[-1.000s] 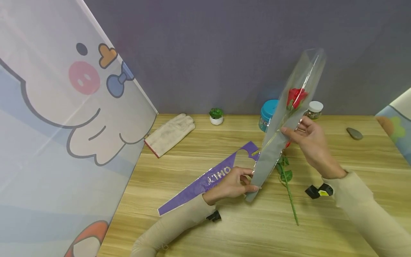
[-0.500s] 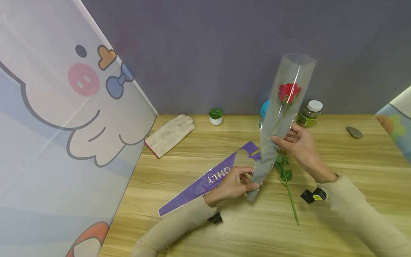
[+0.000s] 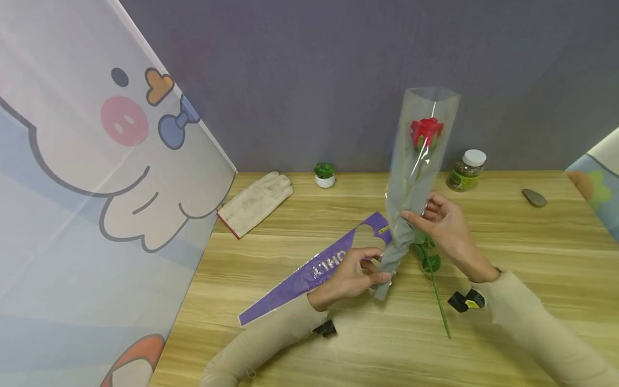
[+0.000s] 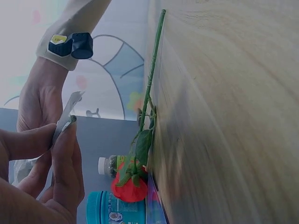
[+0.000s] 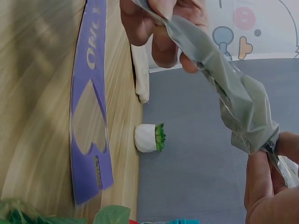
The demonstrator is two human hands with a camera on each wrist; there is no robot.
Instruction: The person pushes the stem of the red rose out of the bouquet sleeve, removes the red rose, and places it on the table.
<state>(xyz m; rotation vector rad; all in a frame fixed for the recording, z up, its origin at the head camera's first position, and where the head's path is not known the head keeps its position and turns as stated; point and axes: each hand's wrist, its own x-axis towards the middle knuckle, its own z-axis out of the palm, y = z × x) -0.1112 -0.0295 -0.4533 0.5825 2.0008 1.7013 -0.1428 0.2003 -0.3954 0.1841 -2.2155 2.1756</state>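
A red rose (image 3: 425,131) stands inside a clear-and-grey flower sleeve (image 3: 398,188), held up and tilted slightly right above the table. My left hand (image 3: 355,274) pinches the sleeve's narrow lower end between thumb and fingers. Farther up, my right hand (image 3: 452,228) grips its middle, thumb in front. Between the hands the grey film is crumpled and bent, as the right wrist view shows on the sleeve (image 5: 247,107). Behind it on the wood lies a second rose, its green stem (image 3: 439,303) toward me; its red bloom (image 4: 130,186) shows in the left wrist view.
A purple sleeve (image 3: 290,285) with a heart-shaped window lies left of the hands. Along the back are a work glove (image 3: 258,201), a small potted plant (image 3: 324,174), a white-lidded jar (image 3: 466,169) and a stone (image 3: 534,198). A blue tub (image 4: 117,207) shows in the left wrist view.
The sleeve with its rose has swung left, toward upright, and its lower part has bent and crumpled. My right hand has moved left and down; the left hand has barely moved.
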